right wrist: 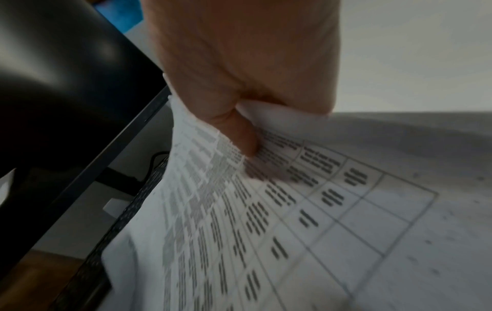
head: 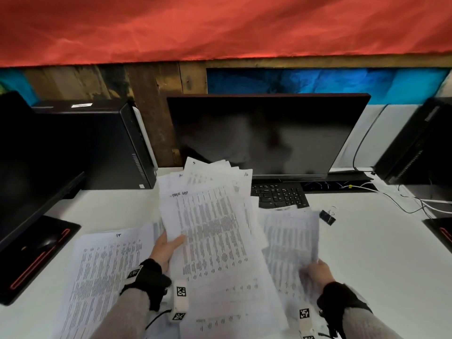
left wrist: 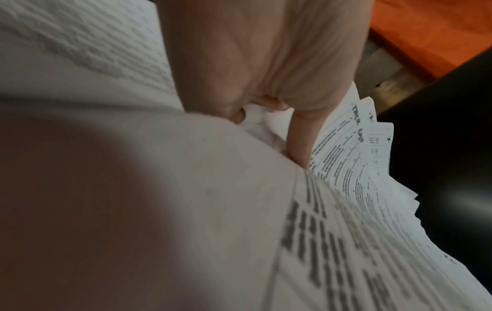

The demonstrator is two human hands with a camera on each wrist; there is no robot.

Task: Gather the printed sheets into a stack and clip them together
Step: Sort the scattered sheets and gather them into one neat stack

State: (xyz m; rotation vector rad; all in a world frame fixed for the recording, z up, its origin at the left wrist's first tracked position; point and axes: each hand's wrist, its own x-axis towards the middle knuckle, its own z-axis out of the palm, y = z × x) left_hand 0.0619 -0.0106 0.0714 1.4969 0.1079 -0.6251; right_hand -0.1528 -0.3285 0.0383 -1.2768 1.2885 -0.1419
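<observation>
I am seeing a dark monitor (head: 266,133) standing beyond both hands, with a black keyboard (head: 278,194) lying just below it. A black computer tower (head: 97,148) is sitting beyond the left hand, and a black mouse pad (head: 36,255) with a mouse is lying left of it. A red cloth (head: 220,28) is hanging across the far wall, and cables (head: 411,201) are trailing over the white desk (head: 381,260) beyond the right hand.

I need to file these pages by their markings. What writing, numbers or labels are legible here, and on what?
"IT": handwritten atop the sheet lying at the left.
"16": handwritten on a corner of the fanned sheets in the left hand; their handwritten heading is unclear.
Printed tables, including the right hand's sheets: too blurred.
Computer tower sticker: too small.
</observation>
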